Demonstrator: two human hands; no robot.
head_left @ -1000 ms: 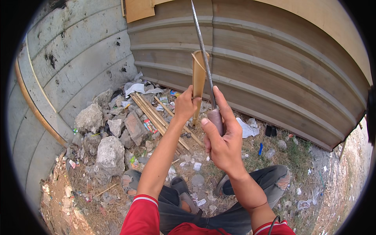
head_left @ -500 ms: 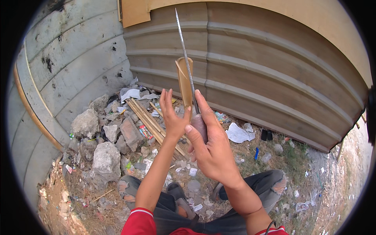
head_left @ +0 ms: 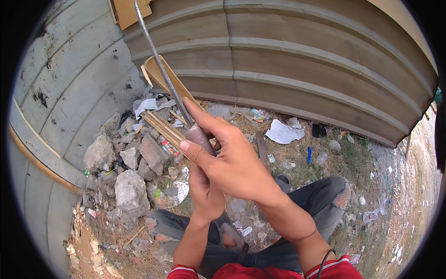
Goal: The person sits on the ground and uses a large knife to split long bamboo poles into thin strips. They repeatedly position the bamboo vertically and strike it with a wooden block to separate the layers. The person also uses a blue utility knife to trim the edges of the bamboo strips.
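Rocks: 2 largest point(head_left: 131, 190), pale, in a rubble heap at left; smaller ones too overlapped to count.
Sliver point(head_left: 146, 76): 1, pale, just beside the bamboo's left edge.
Strips point(head_left: 162, 127): several, lying on the ground; overlap prevents an exact count.
Knife point(head_left: 163, 69): 1, tilted up-left, blade crossing in front of the bamboo.
Packet point(head_left: 170, 148): 1, red and green, near the strips; contents cannot be told.
Bamboo point(head_left: 173, 77): 1 trough-shaped length, tilted, lower end hidden behind right hand.
Left hand point(head_left: 205, 197): 1, below the right; fingers hidden, grip cannot be told.
Right hand point(head_left: 237, 162): 1, fingers wrapped on knife handle, index extended towards blade.
White sheet point(head_left: 284, 132): 1, on ground.
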